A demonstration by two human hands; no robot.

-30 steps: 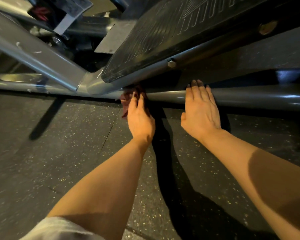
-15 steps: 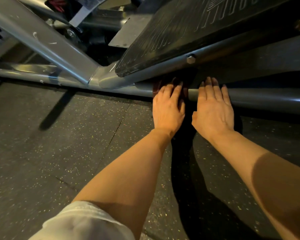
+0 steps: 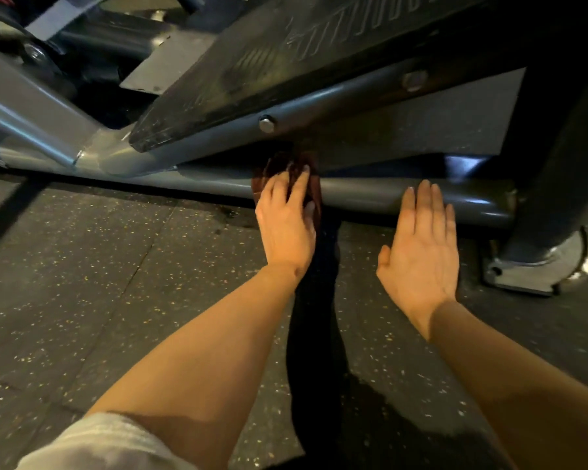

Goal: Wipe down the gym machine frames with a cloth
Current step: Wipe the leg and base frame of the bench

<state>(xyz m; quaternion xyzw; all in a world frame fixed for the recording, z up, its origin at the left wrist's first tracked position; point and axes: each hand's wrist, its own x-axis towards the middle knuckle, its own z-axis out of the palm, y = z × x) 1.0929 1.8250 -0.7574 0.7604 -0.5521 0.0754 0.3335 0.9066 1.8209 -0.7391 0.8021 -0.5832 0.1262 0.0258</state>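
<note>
While left hand [image 3: 286,222] presses dark red cloth [image 3: 314,195] against low grey frame tube [image 3: 370,195], fingers lie fairly straight over it, pressing rather than gripping. Cloth draped over tube, below black footplate [image 3: 286,62]. Right hand [image 3: 421,252] flat, fingers straight, fingertips on tube, holding nothing. Judgement: cloth soft, light, limp; bunches readily, so hold by flat palm pressure. Tube rigid, smooth, probably slick; brace there. Speckled floor [image 3: 82,283] beneath.

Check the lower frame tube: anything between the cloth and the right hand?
Nothing. In the head view, the stretch of the lower frame tube between the cloth, under the left hand, and the right hand is bare grey metal.
</note>
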